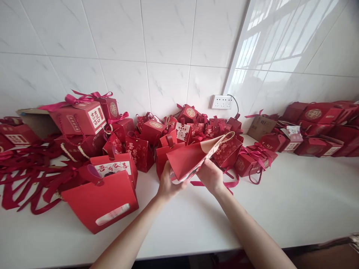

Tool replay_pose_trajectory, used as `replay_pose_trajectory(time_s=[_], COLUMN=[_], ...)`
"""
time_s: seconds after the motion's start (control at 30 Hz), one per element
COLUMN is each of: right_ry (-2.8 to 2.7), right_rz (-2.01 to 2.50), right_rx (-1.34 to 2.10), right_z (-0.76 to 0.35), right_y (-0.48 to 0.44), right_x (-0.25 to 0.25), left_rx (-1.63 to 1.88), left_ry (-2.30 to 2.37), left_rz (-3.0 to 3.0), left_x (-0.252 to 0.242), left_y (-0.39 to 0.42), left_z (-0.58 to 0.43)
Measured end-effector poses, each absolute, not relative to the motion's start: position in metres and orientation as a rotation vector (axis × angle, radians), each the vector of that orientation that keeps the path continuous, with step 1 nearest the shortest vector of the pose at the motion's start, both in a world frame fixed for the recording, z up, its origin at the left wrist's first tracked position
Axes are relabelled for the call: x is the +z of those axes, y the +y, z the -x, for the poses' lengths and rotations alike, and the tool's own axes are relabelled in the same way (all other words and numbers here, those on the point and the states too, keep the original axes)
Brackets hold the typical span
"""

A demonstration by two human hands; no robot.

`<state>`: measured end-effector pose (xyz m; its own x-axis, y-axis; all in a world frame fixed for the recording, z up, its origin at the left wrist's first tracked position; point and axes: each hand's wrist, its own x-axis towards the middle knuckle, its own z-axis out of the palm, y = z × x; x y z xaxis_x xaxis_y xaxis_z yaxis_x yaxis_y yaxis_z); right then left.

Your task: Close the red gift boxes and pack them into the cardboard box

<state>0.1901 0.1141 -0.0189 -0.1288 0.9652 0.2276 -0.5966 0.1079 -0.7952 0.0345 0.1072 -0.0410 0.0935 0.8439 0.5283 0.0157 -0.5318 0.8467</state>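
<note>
Both of my hands hold a red paper gift box (186,158) tilted above the white table. My left hand (169,185) grips its near left corner, thumb along the lower edge. On the right side, my right hand (211,175) has its fingers against the box's printed side; part of them is hidden. A looped cord handle (227,137) sticks out at the box's upper right. Just behind stand more red gift boxes, one (165,153) partly covered by the held one. A large red gift box (103,201) with a ribbon loop sits left of my hands.
Red gift boxes with pink bows (77,116) are piled at the left, beside a tangle of red ribbons (28,179). More boxes (319,116) are stacked at the right. A power strip (222,102) is on the tiled wall. The white table's (280,209) front edge runs below my forearms.
</note>
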Motion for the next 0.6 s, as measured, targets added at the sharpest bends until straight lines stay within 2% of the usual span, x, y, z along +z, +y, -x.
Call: replay_pose_trajectory(time_s=[0.4,0.6], right_ry=[-1.063,-0.887], right_rz=[0.519,0.627], right_rx=[1.379,1.322], right_z=[-0.1868,-0.1849], right_y=[0.1116,0.1162], right_x=[-0.0222,-0.0204], left_rx=[1.544,1.37], left_ry=[0.726,0.849], left_rz=[-1.346,-1.581], left_x=[-0.0443,-0.0387], left_y=[0.1137,0.1139], left_z=[-0.0329,-0.0322])
